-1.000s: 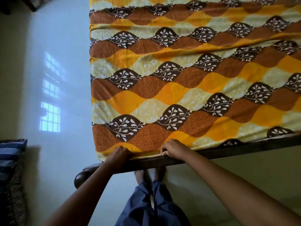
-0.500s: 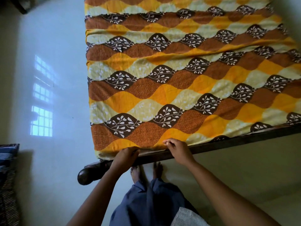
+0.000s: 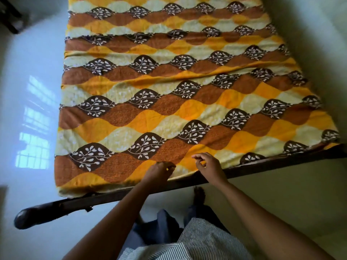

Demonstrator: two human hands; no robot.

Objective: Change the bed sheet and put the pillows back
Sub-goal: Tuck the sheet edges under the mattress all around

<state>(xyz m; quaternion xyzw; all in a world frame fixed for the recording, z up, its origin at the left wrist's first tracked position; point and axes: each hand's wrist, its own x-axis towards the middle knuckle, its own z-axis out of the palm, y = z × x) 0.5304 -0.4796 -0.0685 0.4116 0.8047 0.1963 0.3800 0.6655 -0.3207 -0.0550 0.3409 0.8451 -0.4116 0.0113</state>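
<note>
bed sheet (image 3: 169,91), patterned, spread flat; left hand (image 3: 158,172) at near edge, grip unclear; right hand (image 3: 209,166) loosely curled, holding nothing.

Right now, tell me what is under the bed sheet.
Only the dark wooden bed frame shows, along the near edge below the bed sheet. Whatever the sheet is spread over, presumably a mattress, is fully covered.

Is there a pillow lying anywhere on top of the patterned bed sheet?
No, the orange, brown and yellow patterned bed sheet carries only its own folds and wrinkles, with no pillow on it.
</note>
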